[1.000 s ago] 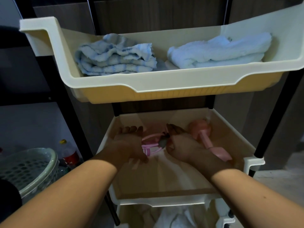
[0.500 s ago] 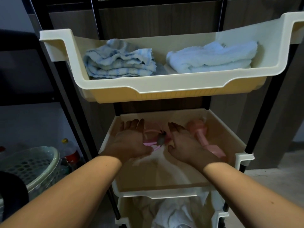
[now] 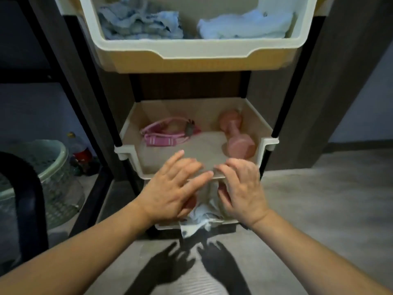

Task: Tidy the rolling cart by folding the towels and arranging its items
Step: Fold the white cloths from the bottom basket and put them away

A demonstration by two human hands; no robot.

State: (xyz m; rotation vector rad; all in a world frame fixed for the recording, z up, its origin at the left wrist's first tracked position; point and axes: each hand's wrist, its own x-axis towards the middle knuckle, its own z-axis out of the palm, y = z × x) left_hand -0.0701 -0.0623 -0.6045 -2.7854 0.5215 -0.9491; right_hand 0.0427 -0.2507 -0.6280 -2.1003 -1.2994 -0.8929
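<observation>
Head view, the only one. Rolling cart, three cream plastic trays on black posts.

Left hand: fingers spread wide and nearly straight, holding nothing, lying over the front lip of the middle tray. Right hand: fingers curled down at the same lip, thumb reaching toward the cloth below; cannot tell whether it pinches anything.

Under both palms, in the bottom tray: a crumpled towel, pale blue-white, soft and bunched, one corner hanging over the front edge. This looks like the towel left to fold.

Beyond the fingertips, inside the middle tray: a pink strap, flat woven webbing, looped, with a dark clip, off to the left; a pink dumbbell, smooth, rounded heads, hard and heavy-looking, to the right. Well apart from each other.

Far above the hands, top tray: a striped blue towel, ribbed and loosely folded, and a pale blue towel, fluffy and folded flatter, side by side.

Judgement: step in hand is drawing out the bottom towel. Best to take it by two corners rather than the bunch, lift clear of the middle tray's lip so it does not snag, then shake flat before folding.

Left of the cart: a green mesh basket, a bottle behind.
</observation>
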